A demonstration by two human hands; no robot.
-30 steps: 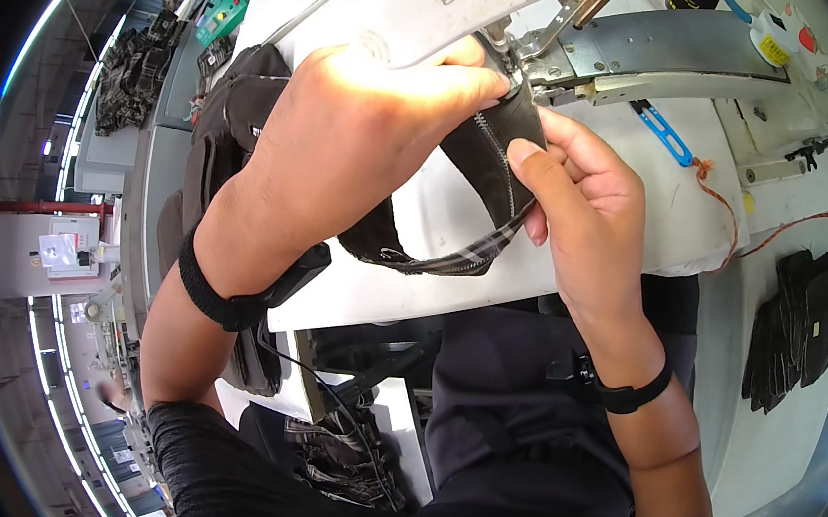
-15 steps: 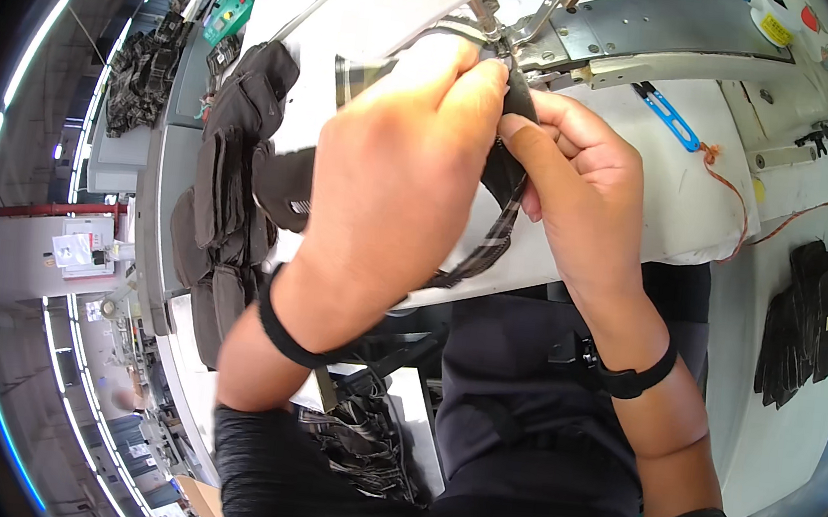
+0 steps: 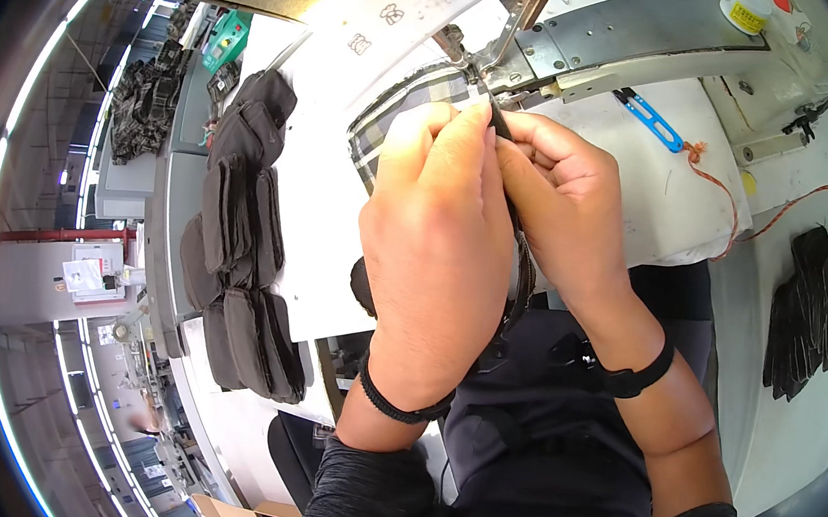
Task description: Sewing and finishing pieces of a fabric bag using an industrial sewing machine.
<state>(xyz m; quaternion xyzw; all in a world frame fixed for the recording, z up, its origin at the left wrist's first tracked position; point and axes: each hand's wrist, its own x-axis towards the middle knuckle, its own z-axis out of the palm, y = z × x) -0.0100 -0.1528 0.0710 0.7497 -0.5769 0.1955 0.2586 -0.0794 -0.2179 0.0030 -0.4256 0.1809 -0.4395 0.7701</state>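
My left hand (image 3: 440,246) and my right hand (image 3: 569,204) meet just in front of the presser foot (image 3: 470,68) of a sewing machine (image 3: 645,37). Both pinch the dark edge of a fabric piece (image 3: 523,269), whose grey and white plaid lining (image 3: 398,115) spreads on the table past my left fingers. Part of this piece drops below my hands toward my lap. My fingertips are closed on the edge, and my left hand covers most of the cloth.
Blue thread snips (image 3: 658,121) tied to an orange cord lie right of the machine. Dark sewn pieces are stacked (image 3: 247,232) along the table's left side. More dark pieces (image 3: 816,307) lie at the far right. A white-capped bottle (image 3: 745,13) stands at the back right.
My left hand and forearm have shifted right, closer to my right hand. More plaid lining shows by the presser foot, and the view has swung somewhat, revealing more of the machine head.
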